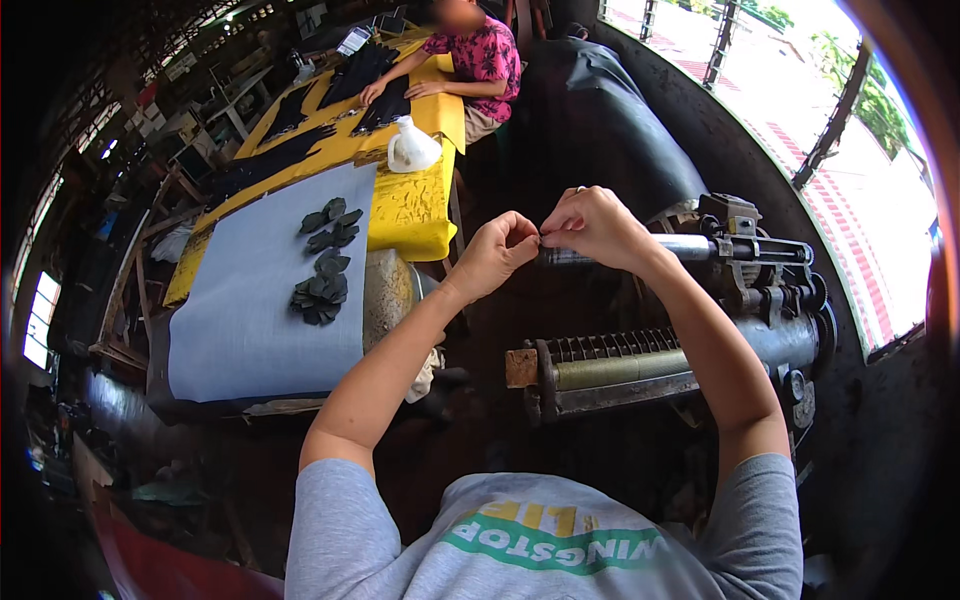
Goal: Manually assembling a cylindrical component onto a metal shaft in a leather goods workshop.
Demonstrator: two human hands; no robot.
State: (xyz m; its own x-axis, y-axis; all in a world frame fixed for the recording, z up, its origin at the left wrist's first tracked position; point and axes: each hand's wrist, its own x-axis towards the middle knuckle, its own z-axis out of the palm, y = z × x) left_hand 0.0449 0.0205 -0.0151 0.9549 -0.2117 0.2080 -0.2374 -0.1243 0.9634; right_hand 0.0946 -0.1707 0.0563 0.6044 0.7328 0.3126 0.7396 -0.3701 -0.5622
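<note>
A small dark piece (541, 237), too tiny for its kind to be told, is pinched between the two hands, just above the metal machine (680, 340). It is held at the point where the fingertips of the left hand (497, 252) meet those of the right hand (595, 225). The grip of each hand is closed to a fine pinch, thumb against forefinger, with the remaining fingers curled in.

The machine is made of dark, worn steel, with a smooth shiny cylindrical roller (690, 246) just behind the right hand and a toothed, comb-like bar (615, 345) below it. Both forearms are raised from the lower edge, bent at the elbows and converging, the wrists slightly flexed.

To the left, a tabletop (405, 210) covered in yellow sheet is seen, on which a smooth grey sheet (250, 300) is laid; a cluster of dark, flat cut pieces (325, 262) is scattered on it. A white bag (410, 148) is set further back, near another person in a pink patterned shirt (480, 60).
</note>
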